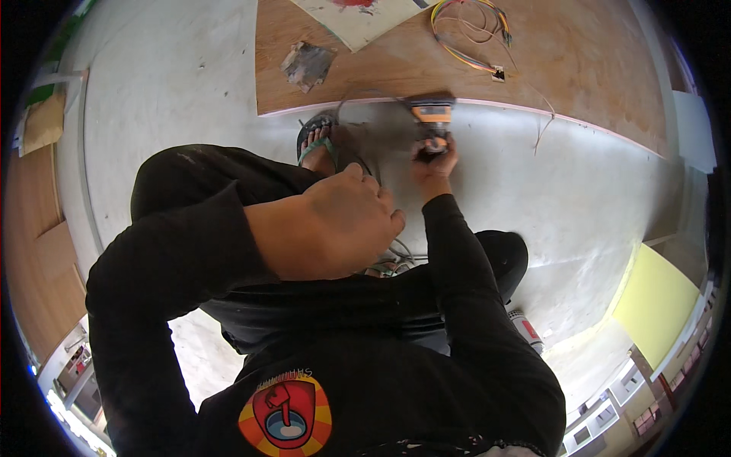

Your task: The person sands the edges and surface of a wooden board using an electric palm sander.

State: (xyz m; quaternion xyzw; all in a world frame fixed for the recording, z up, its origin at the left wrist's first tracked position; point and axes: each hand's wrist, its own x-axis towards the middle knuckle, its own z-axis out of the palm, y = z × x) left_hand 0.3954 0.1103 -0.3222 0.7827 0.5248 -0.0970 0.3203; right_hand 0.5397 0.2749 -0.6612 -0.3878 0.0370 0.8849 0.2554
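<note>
My right hand [437, 161] grips an orange and black power sander [432, 114]. The sander's dark pad sits at the near edge of a large brown wooden board [381, 65]. Closer to the camera, my left hand [335, 221] is raised over my lap with its fingers curled in. Its back faces up, so the palm and anything in it are hidden. A dark cord [370, 94] loops away to the left of the sander.
A crumpled grey-brown sheet [308, 65], coiled coloured wires [507, 32] and a paint-marked pale sheet [358, 27] lie on the board. My sandalled foot [317, 145] is near its edge. A can [527, 332] stands by my right knee, with a yellow panel [656, 301] farther right.
</note>
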